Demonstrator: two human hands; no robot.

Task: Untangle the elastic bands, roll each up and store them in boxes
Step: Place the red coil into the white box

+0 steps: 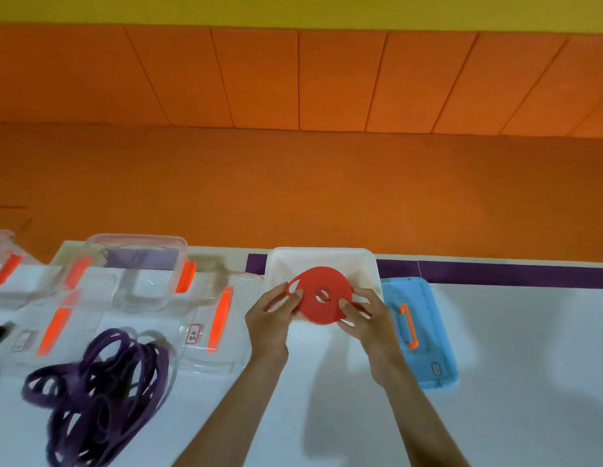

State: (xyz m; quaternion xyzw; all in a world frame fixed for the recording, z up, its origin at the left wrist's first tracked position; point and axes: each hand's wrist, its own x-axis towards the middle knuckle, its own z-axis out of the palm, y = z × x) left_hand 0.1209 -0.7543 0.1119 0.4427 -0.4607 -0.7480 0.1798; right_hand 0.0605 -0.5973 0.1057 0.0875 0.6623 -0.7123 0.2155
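Lower left, the purple band tangle (97, 396) sprawls on the counter (529, 365), tight against the clear boxes (138, 264). At centre, the left hand (269, 318) and right hand (370, 318) pinch opposite edges of the red rolled band (322, 296), over the white box (327, 257)'s near rim. The blue lid (424, 335) lies just right, then bare counter runs to the frame's right edge.

Boxes (141, 284) and purple bands (101, 392) crowd left; room right of blue lid (428, 352)
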